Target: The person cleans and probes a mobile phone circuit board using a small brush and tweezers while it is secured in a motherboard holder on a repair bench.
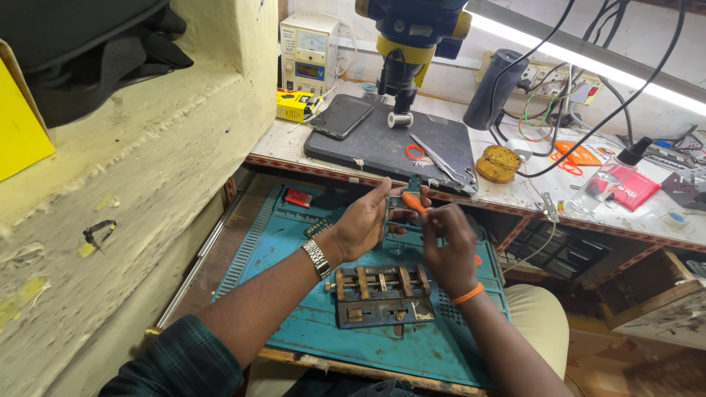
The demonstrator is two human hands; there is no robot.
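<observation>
1. The left hand (368, 220), a metal watch on its wrist, has its grip curled around a small dark phone frame (401, 213), held up above the teal mat (294, 242).
2. The right hand (447, 250) pinches an orange-handled tool (413, 202), whose tip meets the frame's top.
3. A metal holding jig (382, 294) lies on the mat near its front edge, below both hands.
4. On the bench (515, 195) behind, a microscope (408, 44) stands over a dark pad (390, 143) with a phone (342, 116) and tweezers (441, 158).
</observation>
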